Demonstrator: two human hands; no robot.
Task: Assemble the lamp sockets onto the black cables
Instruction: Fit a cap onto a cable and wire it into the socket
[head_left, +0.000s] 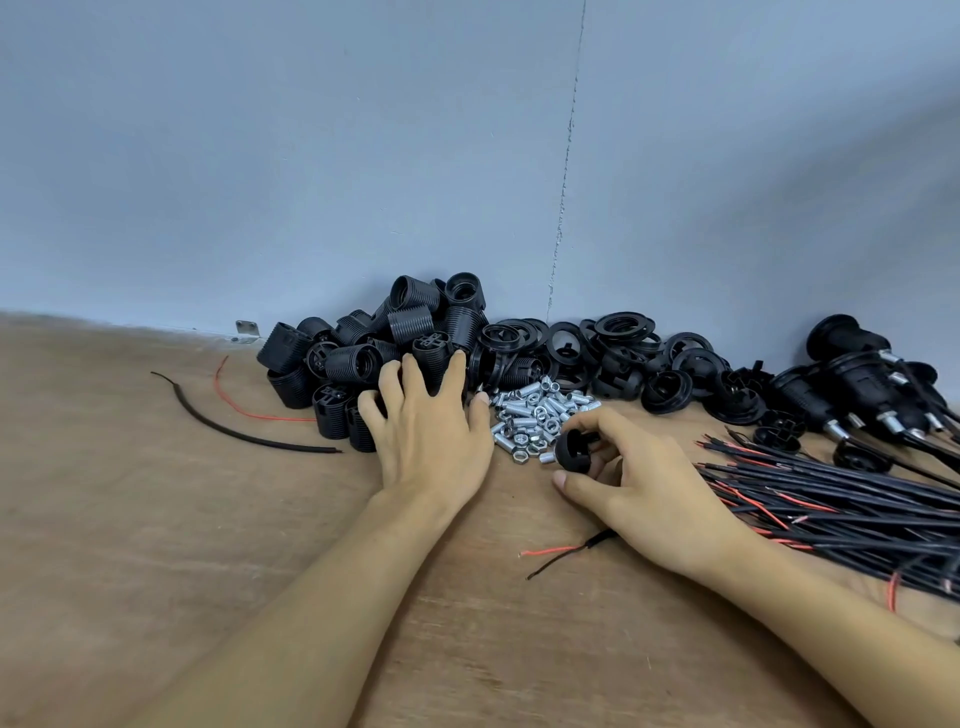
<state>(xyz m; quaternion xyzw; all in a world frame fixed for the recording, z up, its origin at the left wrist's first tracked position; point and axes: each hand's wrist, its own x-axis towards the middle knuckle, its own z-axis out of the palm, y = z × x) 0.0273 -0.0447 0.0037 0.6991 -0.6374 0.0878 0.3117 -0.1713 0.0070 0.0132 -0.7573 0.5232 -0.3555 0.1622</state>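
On the tabletop (156, 519), the left hand (431, 431) lay spread over heaped socket bodies (374, 343) by the wall. The right hand (644, 493) pinched a socket cap (574, 449) near the black cables (831, 499): light, rigid plastic, probably best gripped around its sides.

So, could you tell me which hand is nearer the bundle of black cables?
Right. The right hand lies beside the bundle of black cables, pinching a black cap; the left hand rests farther left on the socket pile.
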